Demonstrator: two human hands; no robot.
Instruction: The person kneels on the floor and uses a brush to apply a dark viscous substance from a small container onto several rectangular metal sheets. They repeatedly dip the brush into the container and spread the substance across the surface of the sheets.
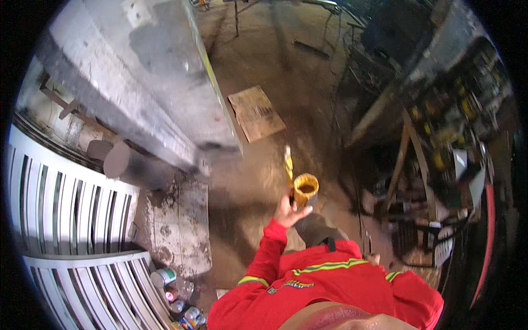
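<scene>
My left hand (291, 212) reaches forward in front of my body, its fingers and thumb wrapped round a small cup (298, 188) coated in yellow paint. The inside of the cup looks dark yellow-brown. A slim, yellow-smeared paintbrush (289, 162) with a pale end sticks out beyond the cup on its left side, and seems to be held in the same hand. Of my right hand (373, 258), only a small part shows beside the red jacket (330, 268); its fingers are hidden.
A piece of cardboard (256, 113) lies on the floor ahead. White slatted metal panels (66, 192) stand at left, with a large grey metal piece (165, 71) beyond them. Bottles and cans (190, 316) sit at lower left. Cluttered shelves (462, 110) and a chair (434, 245) are at right.
</scene>
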